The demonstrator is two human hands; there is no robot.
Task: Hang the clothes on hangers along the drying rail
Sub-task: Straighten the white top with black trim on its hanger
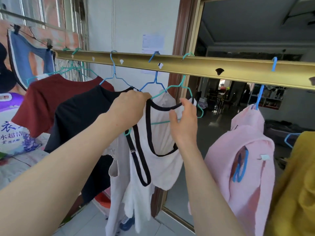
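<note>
A gold drying rail (187,65) runs across the view with several wire hangers hooked on it. A white top with black trim (163,160) hangs from a teal hanger (185,89) at the middle. My left hand (127,109) grips the black strap and the hanger's left shoulder. My right hand (185,120) has its fingers curled on the black neckline near the hanger's right side. To the left hang a black shirt (80,116) and a dark red shirt (44,99). To the right hangs a pink garment (245,159) on a blue hanger.
A yellow garment (294,188) hangs at the far right edge. A blue cloth (23,62) is clipped on a line at the left, with a purple detergent bag (13,126) below it. A doorway behind the rail opens into a dim room.
</note>
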